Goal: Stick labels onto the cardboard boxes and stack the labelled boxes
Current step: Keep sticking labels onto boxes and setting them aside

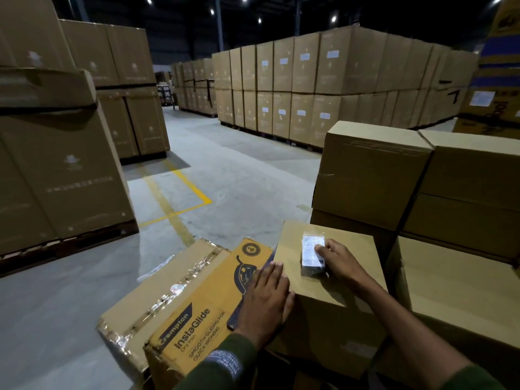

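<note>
Plain cardboard box (pixel 332 294) in front, white label (pixel 313 254) on its top near the far edge, right hand (pixel 339 261) pressing fingertips on the label, left hand (pixel 267 299) flat with straight fingers on the box's left top edge, yellow printed carton (pixel 197 319) just left of the box
</note>
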Motion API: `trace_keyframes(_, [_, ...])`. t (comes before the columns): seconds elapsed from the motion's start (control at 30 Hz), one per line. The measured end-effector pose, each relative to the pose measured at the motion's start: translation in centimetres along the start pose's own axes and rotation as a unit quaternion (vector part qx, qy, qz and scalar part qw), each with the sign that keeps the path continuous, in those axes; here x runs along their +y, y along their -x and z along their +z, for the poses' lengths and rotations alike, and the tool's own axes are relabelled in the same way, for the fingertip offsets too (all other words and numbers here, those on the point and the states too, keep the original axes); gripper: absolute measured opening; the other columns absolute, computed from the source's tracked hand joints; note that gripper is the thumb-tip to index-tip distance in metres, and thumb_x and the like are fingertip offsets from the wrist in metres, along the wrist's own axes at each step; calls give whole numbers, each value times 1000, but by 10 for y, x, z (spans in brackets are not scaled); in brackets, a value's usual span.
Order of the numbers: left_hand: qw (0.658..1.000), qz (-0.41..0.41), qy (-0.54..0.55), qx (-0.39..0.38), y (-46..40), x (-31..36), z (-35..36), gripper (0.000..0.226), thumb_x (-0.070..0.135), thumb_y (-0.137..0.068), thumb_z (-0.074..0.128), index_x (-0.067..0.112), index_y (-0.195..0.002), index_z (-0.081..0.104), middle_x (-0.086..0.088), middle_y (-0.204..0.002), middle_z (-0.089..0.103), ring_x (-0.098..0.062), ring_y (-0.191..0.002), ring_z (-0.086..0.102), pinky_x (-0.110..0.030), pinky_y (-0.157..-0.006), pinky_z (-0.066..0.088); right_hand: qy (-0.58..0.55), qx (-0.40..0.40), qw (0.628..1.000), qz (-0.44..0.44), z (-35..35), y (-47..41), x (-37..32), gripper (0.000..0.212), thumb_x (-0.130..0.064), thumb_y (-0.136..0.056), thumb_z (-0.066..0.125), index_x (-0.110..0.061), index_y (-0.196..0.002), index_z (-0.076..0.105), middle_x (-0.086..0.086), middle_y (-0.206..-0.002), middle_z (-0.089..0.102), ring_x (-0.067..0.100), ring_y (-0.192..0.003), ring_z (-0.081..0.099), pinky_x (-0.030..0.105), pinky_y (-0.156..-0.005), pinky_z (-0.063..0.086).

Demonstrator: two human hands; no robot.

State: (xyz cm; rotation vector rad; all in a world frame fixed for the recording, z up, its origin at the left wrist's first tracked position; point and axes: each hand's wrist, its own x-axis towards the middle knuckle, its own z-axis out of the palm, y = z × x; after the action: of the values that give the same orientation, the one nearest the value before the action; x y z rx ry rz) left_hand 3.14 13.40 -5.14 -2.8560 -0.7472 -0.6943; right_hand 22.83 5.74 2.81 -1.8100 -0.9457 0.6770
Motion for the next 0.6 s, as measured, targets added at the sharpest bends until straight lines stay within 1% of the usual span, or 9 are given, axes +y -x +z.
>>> trace_keyframes(0.1, [1000,-6,-11,-1,0,2,-6,39,45,-99,38,18,-117,59,-11,-135,57,-27,-127,50,-46,-105,45,-115,-18,993,33,-15,26,-1,17,-20,-102,49,-6,-101,59,17,-101,71,25,-86,71,33,-65,57])
trace_keyframes(0.17, [1000,-17,-13,3,0,6,-17,38,48,-99,36,20,-112,58,-9,-130,55,-26,-123,50,-44,-105,44,-168,-1,984,58,-23,39,-2,15,-16,-100,52,-4,-97,60,17,-97,72,26,-83,70,30,-56,55])
trace_keyframes(0.2, [999,-24,-19,-9,2,7,-24,41,49,-99,32,20,-113,57,-8,-130,53,-25,-122,48,-44,-107,41,-179,12,981,68,-26,43,-1,14,-14,-100,54,-3,-97,61,17,-97,72,26,-83,70,32,-57,55])
trace_keyframes(0.23, [999,-25,-33,-28,4,7,-30,46,51,-99,26,21,-118,55,-8,-132,50,-26,-125,44,-45,-110,36,-188,24,979,74,-27,44,0,14,-13,-99,54,-2,-99,63,18,-99,72,27,-85,70,38,-64,57])
trace_keyframes(0.3, [996,-27,-70,-52,14,6,-41,57,55,-99,19,20,-134,47,-11,-148,40,-31,-138,33,-52,-115,25,-191,36,978,72,-27,49,3,14,-10,-98,53,-1,-102,64,20,-103,70,31,-91,70,49,-84,56])
trace_keyframes(0.33, [994,-36,-86,-58,22,4,-46,61,56,-99,19,18,-140,44,-13,-154,34,-33,-143,27,-55,-116,22,-192,36,978,70,-24,51,4,14,-8,-98,53,-2,-101,65,21,-104,70,33,-92,70,53,-89,54])
trace_keyframes(0.4, [990,-73,-106,-55,42,0,-54,64,56,-98,24,14,-144,42,-15,-157,30,-35,-145,24,-57,-115,25,-187,36,980,48,-14,56,1,12,-6,-96,54,-2,-93,65,24,-102,69,39,-92,69,56,-88,53])
trace_keyframes(0.5, [982,-132,-126,-42,87,-10,-69,65,54,-96,32,10,-143,42,-16,-157,29,-37,-144,26,-58,-113,26,-157,-3,987,-28,20,65,-17,17,-4,-95,58,-9,-81,68,18,-92,69,33,-85,66,50,-84,54])
trace_keyframes(0.6, [969,-187,-151,-55,134,-29,-88,68,55,-94,33,7,-142,44,-17,-157,29,-38,-145,25,-59,-113,25,-112,-61,986,-106,66,72,-37,15,-3,-92,62,-10,-82,71,7,-83,69,22,-82,63,38,-74,51])
